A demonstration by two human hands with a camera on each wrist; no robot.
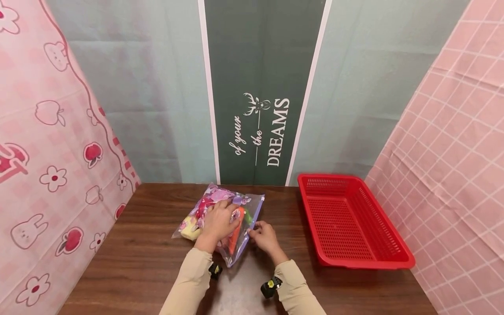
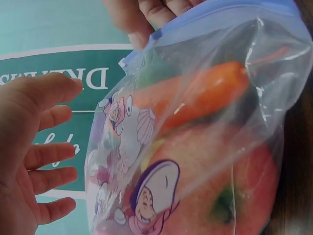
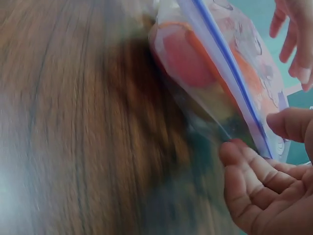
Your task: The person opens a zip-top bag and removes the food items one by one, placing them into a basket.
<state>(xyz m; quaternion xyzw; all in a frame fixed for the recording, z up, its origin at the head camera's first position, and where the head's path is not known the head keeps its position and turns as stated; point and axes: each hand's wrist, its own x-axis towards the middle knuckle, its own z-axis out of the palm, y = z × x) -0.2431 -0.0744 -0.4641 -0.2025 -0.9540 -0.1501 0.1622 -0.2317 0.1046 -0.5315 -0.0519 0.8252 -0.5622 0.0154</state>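
Clear zip bag [image 2: 188,129], cartoon-printed, lies on the wooden table [image 1: 141,245]; inside, an orange carrot [image 2: 205,90] and a red apple-like fruit [image 2: 234,181]. Right hand [image 1: 265,238] pinches the purple zip strip [image 1: 257,212]. Left hand [image 1: 218,223] is over the bag, fingers spread and gripping nothing; whether it touches, I cannot tell.

Writing: white "of your", "the", "DREAMS" run sideways on the dark green panel [image 1: 267,52] behind, beside a deer head [image 1: 257,104].

Red basket [image 1: 366,264] stands right of the bag, well apart. Pink cloths [image 1: 445,144] flank both sides.
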